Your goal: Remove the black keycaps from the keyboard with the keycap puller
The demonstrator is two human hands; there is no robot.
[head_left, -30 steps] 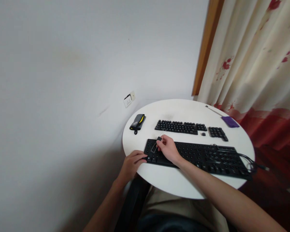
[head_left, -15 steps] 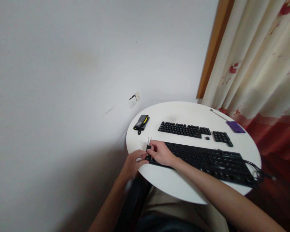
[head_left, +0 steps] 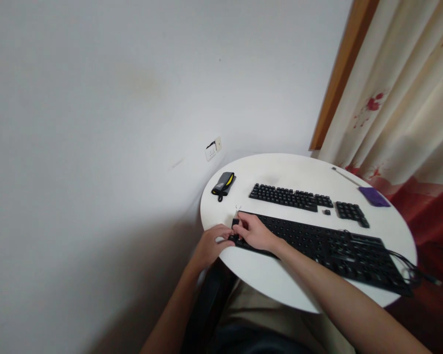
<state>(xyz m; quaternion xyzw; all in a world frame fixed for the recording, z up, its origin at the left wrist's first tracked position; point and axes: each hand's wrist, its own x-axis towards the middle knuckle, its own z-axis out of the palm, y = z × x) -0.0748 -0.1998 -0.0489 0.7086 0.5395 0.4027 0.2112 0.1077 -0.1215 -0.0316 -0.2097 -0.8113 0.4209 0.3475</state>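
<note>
A black keyboard base [head_left: 299, 241], its key positions stripped of caps over much of its length, lies along the near side of the round white table. At its left end my right hand [head_left: 256, 232] pinches a keycap puller [head_left: 236, 222], which has a black handle and two thin wire prongs pointing up and away. My left hand [head_left: 212, 246] is closed around the keyboard's left end, thumb at the front edge and fingertips beside the puller. My fingers partly hide that corner, so what lies between the fingertips is hard to make out.
Loose black keycaps [head_left: 286, 197] sit in rows behind the keyboard, with a separate number-pad group [head_left: 352, 213] and one single keycap [head_left: 327, 212]. A grey and yellow pouch [head_left: 223, 184], a purple cloth [head_left: 374, 196] and a coiled cable [head_left: 409, 268] are around. A wall borders the left.
The view has shifted, so the table and everything on it appear slightly farther right. Both hands stay at the keyboard's left end; the puller's prongs look closer to the keyboard, tilted lower.
</note>
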